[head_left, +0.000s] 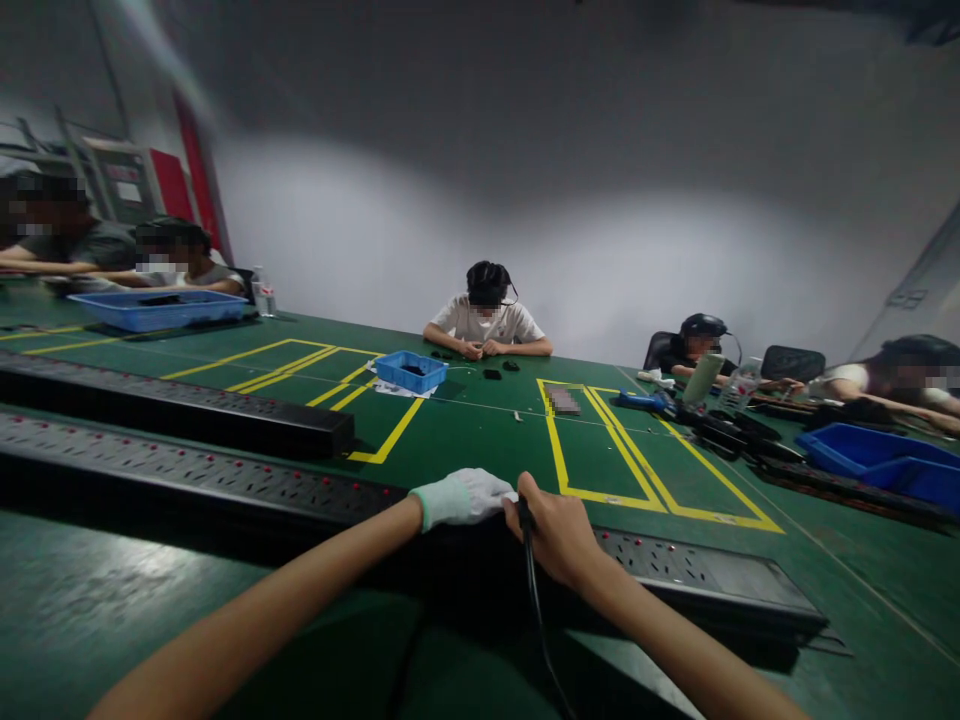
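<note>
My left hand wears a white glove with a pale green cuff. Its fingers are closed and meet those of my right hand; what they pinch, if anything, is too small to make out. My bare right hand is wrapped round the upper end of a black cable, which hangs down toward the bottom of the view. The tip of the cable is hidden among my fingers. Just under both hands runs a long black power strip with rows of sockets and small red parts, partly covered by my hands and forearms.
Another power strip lies beyond at left. The green table has yellow tape outlines. A small blue bin, a larger blue tray and a blue tub stand around. Several co-workers sit along the far side, one person opposite me.
</note>
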